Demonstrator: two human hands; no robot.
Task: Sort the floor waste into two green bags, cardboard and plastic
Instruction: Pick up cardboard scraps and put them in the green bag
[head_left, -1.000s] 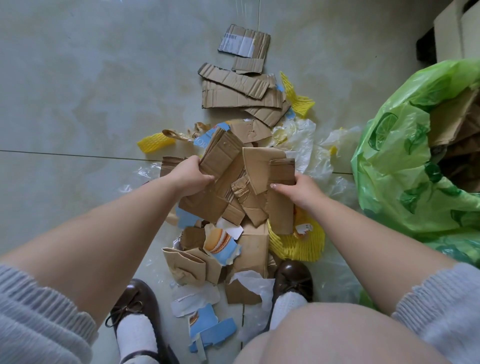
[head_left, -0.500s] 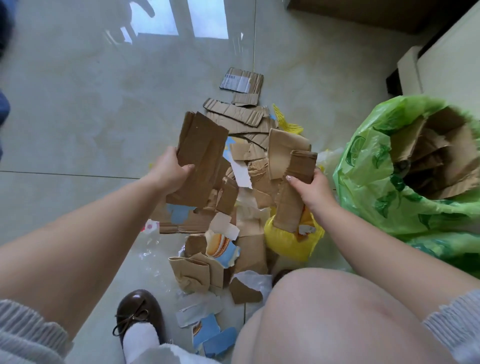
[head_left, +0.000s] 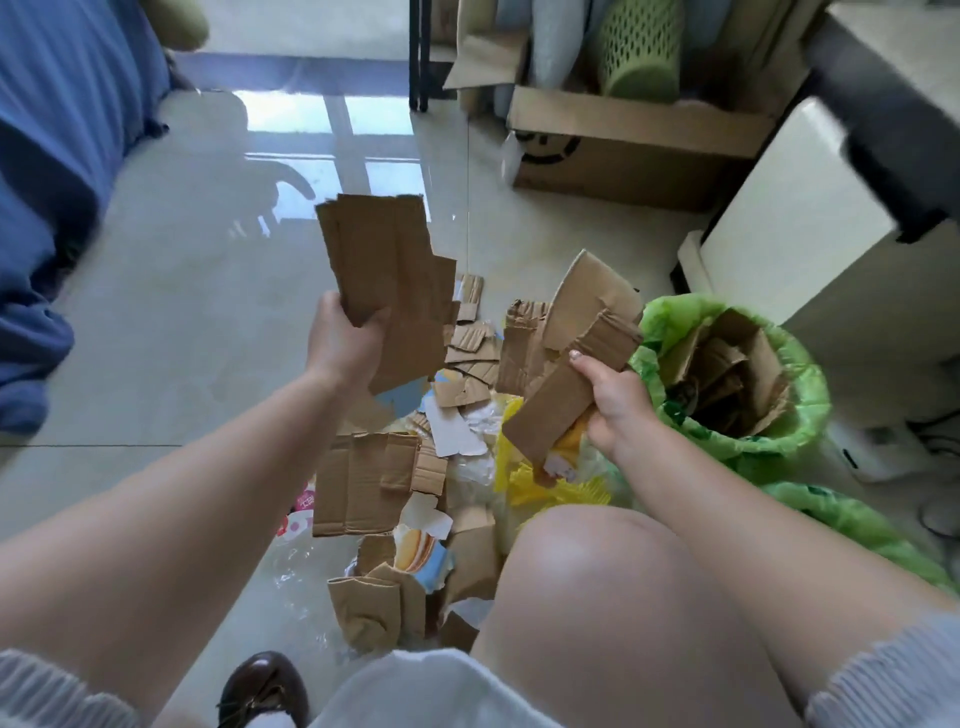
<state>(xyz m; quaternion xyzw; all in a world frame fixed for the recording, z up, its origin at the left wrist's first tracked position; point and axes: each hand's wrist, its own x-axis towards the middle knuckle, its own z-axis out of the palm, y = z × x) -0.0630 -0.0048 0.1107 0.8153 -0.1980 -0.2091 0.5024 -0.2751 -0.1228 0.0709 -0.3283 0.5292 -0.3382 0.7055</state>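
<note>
Left hand (head_left: 340, 345) is gripping a stack of flat cardboard sheets (head_left: 387, 270) by its lower edge and right hand (head_left: 615, 402) is clutching torn strips (head_left: 566, 384) beside the green bag (head_left: 800, 410), the pieces likely handling light, stiff and creasable.

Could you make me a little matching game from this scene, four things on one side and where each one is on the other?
Things:
1. tall stack of brown cardboard sheets
2. long brown corrugated cardboard strip
3. open green plastic bag
4. yellow foam net

Places:
A. on the floor beside the bare knee
B. gripped in the left hand
C. at the right, already holding cardboard pieces
D. gripped in the right hand

Pairs: 1-B, 2-D, 3-C, 4-A
</note>
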